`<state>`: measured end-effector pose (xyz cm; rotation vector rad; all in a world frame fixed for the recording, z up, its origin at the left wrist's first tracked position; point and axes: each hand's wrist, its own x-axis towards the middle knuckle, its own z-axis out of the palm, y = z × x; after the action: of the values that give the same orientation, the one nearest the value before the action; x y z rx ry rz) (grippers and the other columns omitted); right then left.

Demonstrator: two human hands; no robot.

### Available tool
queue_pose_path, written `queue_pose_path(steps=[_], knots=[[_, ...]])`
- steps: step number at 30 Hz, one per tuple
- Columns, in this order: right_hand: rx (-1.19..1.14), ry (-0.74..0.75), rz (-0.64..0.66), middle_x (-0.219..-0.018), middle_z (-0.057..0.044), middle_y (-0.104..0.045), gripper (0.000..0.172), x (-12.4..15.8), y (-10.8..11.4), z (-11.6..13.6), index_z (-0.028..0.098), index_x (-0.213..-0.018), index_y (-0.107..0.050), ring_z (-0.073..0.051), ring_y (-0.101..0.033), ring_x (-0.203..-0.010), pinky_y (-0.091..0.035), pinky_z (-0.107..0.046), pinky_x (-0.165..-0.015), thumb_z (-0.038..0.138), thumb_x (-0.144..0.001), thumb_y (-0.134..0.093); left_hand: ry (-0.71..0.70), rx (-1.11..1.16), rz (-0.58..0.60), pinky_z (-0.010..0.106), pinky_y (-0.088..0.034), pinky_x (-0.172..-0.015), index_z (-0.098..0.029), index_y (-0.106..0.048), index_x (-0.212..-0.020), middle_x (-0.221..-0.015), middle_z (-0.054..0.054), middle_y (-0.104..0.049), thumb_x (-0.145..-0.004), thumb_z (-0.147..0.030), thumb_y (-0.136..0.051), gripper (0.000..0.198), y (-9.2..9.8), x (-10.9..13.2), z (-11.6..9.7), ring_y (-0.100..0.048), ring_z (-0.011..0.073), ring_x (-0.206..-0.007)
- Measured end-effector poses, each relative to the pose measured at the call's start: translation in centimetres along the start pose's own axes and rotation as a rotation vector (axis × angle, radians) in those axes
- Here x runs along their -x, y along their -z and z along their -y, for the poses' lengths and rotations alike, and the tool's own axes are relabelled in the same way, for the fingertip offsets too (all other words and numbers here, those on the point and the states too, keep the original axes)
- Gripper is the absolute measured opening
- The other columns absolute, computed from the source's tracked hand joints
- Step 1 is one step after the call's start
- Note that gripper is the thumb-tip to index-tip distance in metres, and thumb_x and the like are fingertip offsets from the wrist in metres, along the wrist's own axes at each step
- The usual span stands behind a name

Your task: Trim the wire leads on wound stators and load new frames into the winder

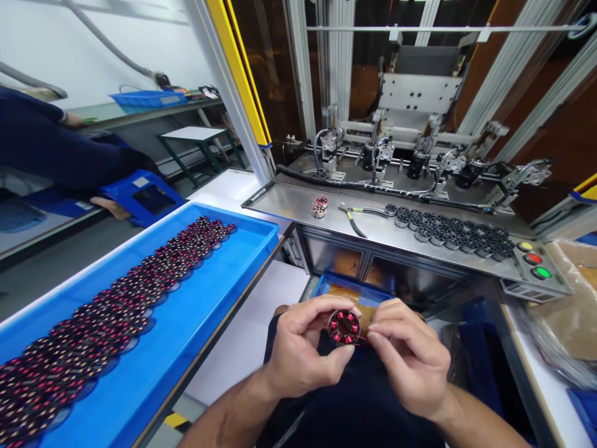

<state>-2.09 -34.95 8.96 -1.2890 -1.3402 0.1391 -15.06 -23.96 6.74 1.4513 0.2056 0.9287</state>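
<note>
Both grips hold one wound coil (344,327): left hand (298,354) at nine o'clock, right hand (410,364) at three.

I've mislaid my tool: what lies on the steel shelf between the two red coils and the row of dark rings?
A pair of pliers lies there, between red coils and dark rings, in the head view.

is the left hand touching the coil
Touching. Head view: thumb and forefinger of the left hand pinch the coil by its rim.
</note>
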Motion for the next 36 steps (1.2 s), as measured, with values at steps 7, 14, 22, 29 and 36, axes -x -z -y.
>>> queue_pose_path(steps=[7, 14, 22, 29, 36], knots=[[-0.033, 0.041, -0.052, -0.078, -0.004, -0.064, 0.035, 0.8, -0.8, 0.5, 0.017, -0.1, -0.068, -0.014, -0.06, -0.071, -0.052, -0.034, -0.067, -0.004, -0.073, -0.062, -0.194, -0.223, -0.103, 0.025, -0.06, -0.081, -0.021, -0.067, -0.112, -0.099, 0.004, -0.074, -0.061, -0.003, -0.071, 0.054, -0.6, 0.0, 0.3, -0.072, 0.0175, -0.084], [-0.118, 0.029, 0.086, -0.096, -0.007, -0.061, 0.047, -0.1, 1.3, -1.3, 0.023, -0.119, -0.064, -0.017, -0.059, -0.088, -0.054, -0.035, -0.073, 0.01, -0.075, -0.073, 0.093, 0.172, -0.006, 0.018, -0.058, -0.074, -0.025, -0.072, -0.107, -0.094, 0.0, -0.076, -0.065, -0.003, -0.071, 0.048, -0.8, -0.2, -0.4, -0.072, 0.0128, -0.078], [-0.057, 0.236, 0.314, -0.11, -0.007, -0.06, 0.028, -2.9, 2.3, -1.2, 0.022, -0.103, -0.069, -0.017, -0.058, -0.099, -0.054, -0.036, -0.079, 0.017, -0.077, -0.075, 0.36, 0.464, 0.126, 0.016, -0.054, -0.076, -0.021, -0.074, -0.102, -0.089, 0.004, -0.076, -0.068, -0.014, -0.08, 0.035, -0.6, -0.2, 0.0, -0.07, 0.0119, -0.081], [0.264, 0.427, 0.016, -0.09, -0.007, -0.066, 0.023, -1.2, 1.4, 0.2, 0.011, -0.096, -0.069, -0.016, -0.059, -0.085, -0.054, -0.035, -0.07, 0.0, -0.076, -0.068, 0.292, 0.473, 0.074, 0.02, -0.055, -0.081, -0.022, -0.072, -0.106, -0.099, 0.005, -0.074, -0.07, -0.02, -0.084, 0.039, -0.9, -0.1, -0.1, -0.07, 0.0143, -0.089], [0.231, 0.161, -0.165, -0.081, -0.004, -0.065, 0.029, 0.3, -0.7, 1.3, 0.018, -0.102, -0.065, -0.013, -0.062, -0.075, -0.057, -0.03, -0.065, 0.0, -0.08, -0.059, -0.137, 0.103, -0.105, 0.024, -0.059, -0.079, -0.024, -0.067, -0.113, -0.11, 0.008, -0.069, -0.068, -0.004, -0.08, 0.051, -1.9, 0.1, 0.0, -0.068, 0.0195, -0.102]])
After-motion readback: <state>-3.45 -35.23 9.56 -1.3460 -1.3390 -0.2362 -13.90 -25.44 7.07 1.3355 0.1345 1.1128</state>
